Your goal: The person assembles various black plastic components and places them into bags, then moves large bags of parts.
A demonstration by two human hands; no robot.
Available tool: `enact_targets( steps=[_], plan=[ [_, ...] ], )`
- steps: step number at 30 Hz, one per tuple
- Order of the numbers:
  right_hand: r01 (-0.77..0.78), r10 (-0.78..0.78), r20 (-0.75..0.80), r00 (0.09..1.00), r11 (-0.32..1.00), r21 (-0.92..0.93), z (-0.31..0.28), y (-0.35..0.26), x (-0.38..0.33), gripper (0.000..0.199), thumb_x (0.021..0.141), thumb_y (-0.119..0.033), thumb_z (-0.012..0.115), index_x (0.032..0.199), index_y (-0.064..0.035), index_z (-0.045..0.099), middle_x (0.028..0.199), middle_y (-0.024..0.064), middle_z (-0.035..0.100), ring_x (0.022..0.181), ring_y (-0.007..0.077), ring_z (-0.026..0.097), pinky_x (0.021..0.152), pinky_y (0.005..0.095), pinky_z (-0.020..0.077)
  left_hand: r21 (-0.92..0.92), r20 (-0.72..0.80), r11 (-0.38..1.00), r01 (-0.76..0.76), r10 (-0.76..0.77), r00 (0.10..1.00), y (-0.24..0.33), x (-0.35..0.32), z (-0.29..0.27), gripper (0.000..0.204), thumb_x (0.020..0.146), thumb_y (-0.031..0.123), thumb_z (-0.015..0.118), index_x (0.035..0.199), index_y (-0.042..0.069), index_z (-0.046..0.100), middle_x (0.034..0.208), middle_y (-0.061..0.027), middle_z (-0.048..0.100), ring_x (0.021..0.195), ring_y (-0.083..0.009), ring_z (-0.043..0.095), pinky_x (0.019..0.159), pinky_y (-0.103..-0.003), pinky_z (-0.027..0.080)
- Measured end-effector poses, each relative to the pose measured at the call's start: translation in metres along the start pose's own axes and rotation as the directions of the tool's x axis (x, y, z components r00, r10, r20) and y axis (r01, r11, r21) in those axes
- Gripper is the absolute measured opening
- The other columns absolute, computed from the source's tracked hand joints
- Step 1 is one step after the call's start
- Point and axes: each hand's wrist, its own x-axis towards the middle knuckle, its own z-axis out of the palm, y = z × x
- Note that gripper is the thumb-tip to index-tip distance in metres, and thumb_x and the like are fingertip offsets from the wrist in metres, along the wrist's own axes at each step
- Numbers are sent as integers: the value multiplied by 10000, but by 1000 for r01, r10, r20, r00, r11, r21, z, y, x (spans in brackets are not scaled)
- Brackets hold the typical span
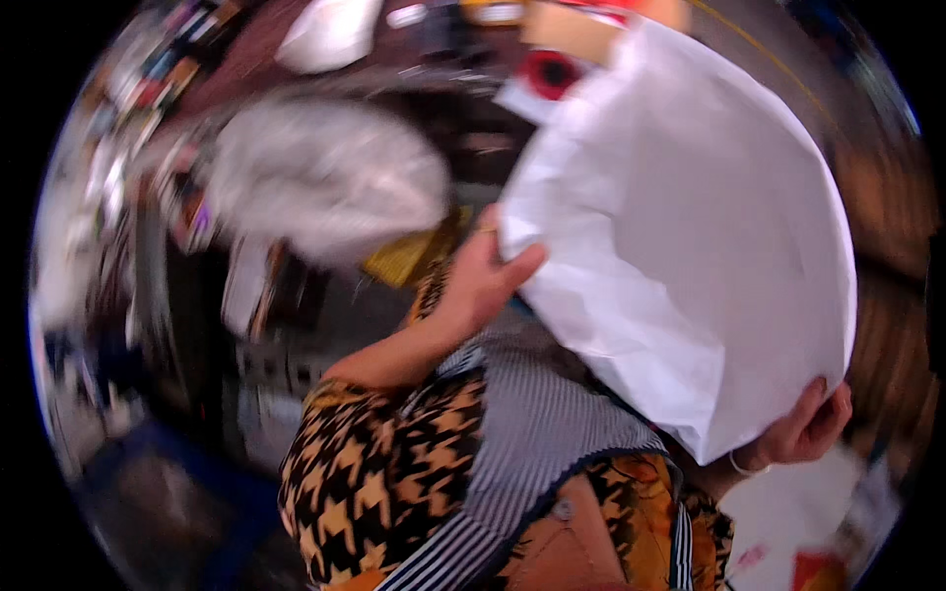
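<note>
White sheeting (700, 217) is pinched at its left edge by the left hand (483, 281) and, apparently, held low by the curled right hand (806, 431).

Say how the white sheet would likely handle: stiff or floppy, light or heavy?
The white sheet seems light: the left hand and right hand hold it near its edges. Likely somewhat floppy, given the creases along its lower left.

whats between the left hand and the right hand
In the head view, a large, creased white sheet or bag spans the stretch between the left hand and the right hand.
</note>
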Motion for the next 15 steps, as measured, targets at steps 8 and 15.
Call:
enact_targets(
  steps=[8,15],
  plan=[
    [-275,28,528,849,877,395,70,-18,5,177,908,-82,494,1049,20,523,1027,87,538,904,152,507,799,288,420,-471,-480,800,-371,121,869,-52,-106,-47,522,784,-36,522,1282,-4,368,1164,-75,493,1059,-157,495,939,-309,397],
    [-768,-332,911,246,507,392,165,8,-6,359,824,-30,510,1175,0,443,1075,75,504,1030,165,484,923,310,380,-594,-453,683,-426,154,878,-57,-189,-73,731,606,-50,471,1326,-1,352,1292,-112,439,1207,-198,425,1029,-311,329]
  ],
)
